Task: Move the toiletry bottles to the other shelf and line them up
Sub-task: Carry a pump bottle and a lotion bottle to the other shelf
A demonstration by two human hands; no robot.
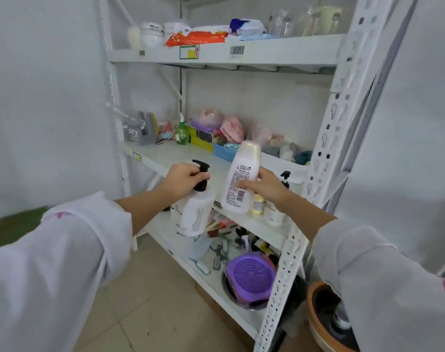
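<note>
My left hand (pixel 183 179) grips the black pump neck of a white pump bottle (pixel 196 214), which hangs tilted in front of the lower middle shelf (pixel 264 228). My right hand (pixel 264 186) holds a white flip-cap bottle (pixel 243 179) with a printed label, raised upright before the upper middle shelf (pixel 165 156). Behind my right hand, on the lower middle shelf, stand a small pale yellow bottle (pixel 258 205) and another white pump bottle (pixel 276 212) with a black pump, partly hidden.
The upper middle shelf holds a green spray bottle (pixel 182 132), a grey tape dispenser (pixel 140 133), a blue basket (pixel 225 151) and bagged items at the back. Below lie combs and a purple lid (pixel 251 275). The white perforated upright (pixel 318 174) stands at right.
</note>
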